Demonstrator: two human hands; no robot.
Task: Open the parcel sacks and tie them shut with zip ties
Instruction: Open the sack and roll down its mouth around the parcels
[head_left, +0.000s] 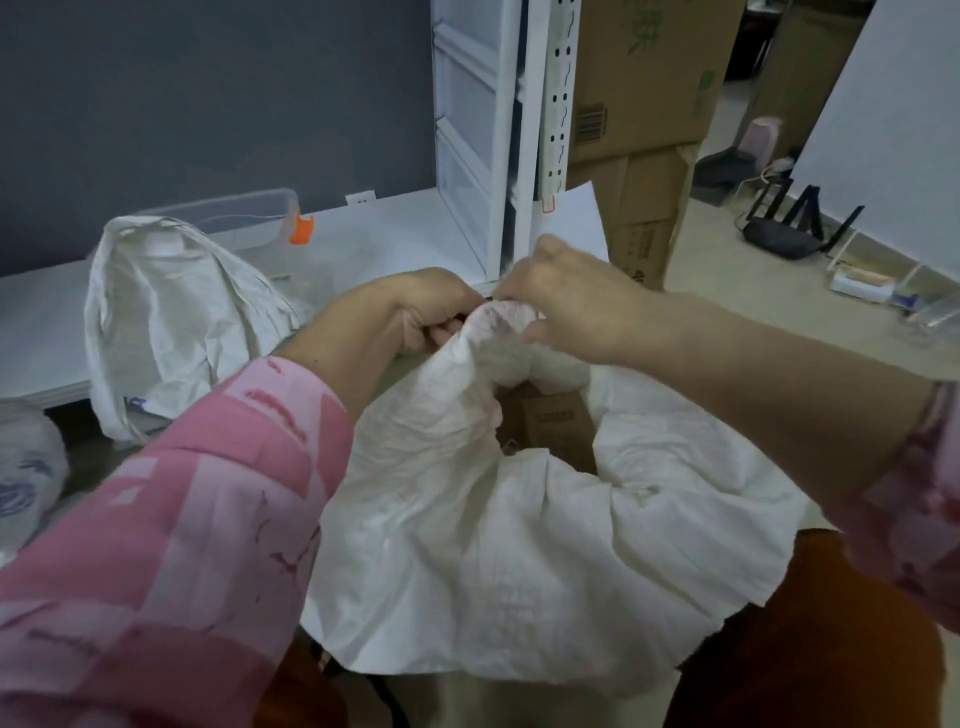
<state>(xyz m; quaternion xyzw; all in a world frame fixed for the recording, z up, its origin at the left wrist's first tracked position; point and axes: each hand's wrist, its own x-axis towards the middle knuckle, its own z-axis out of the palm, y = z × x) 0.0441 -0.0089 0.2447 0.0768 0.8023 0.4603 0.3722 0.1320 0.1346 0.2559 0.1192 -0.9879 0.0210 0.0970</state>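
Note:
A white woven parcel sack (519, 545) sits in front of me, its top bunched into a neck (498, 332) at mid-frame. My left hand (421, 312) grips the bunched neck from the left, fingers curled round it. My right hand (566, 301) pinches the top of the neck from the right. A thin dark strip, seemingly a zip tie (485, 300), shows between the two hands; most of it is hidden. A brown carton (550, 421) shows through a gap in the sack's mouth.
A second white sack (171, 317) slumps against the low white shelf (374, 234) at left, with a clear plastic box (234, 218) behind it. A white drawer unit (478, 130) and stacked cardboard boxes (639, 104) stand behind. A printed plastic bag (26, 467) lies far left.

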